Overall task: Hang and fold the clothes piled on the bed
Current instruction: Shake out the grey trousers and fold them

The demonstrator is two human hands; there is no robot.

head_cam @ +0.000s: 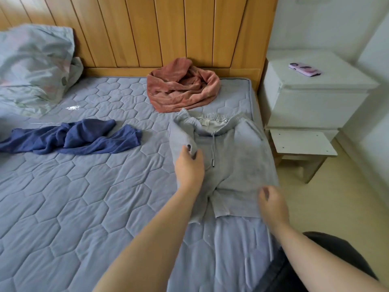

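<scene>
Grey drawstring shorts [235, 165] lie spread on the blue quilted bed [73, 197] near its right edge, waistband toward the headboard. My left hand [189, 167] pinches a folded-over flap of the shorts' left side between thumb and fingers. Just off the hem of the right leg, my right hand [272, 204] has loosely curled fingers and holds nothing that I can see. A crumpled pink garment [183, 89] sits by the headboard. A dark blue garment [71, 137] lies stretched out at the left.
A floral pillow [33, 66] leans on the wooden headboard [168, 30] at the back left. To the right of the bed stand a white nightstand [311, 98] with a pink phone [304, 69] and a small white stool [303, 144].
</scene>
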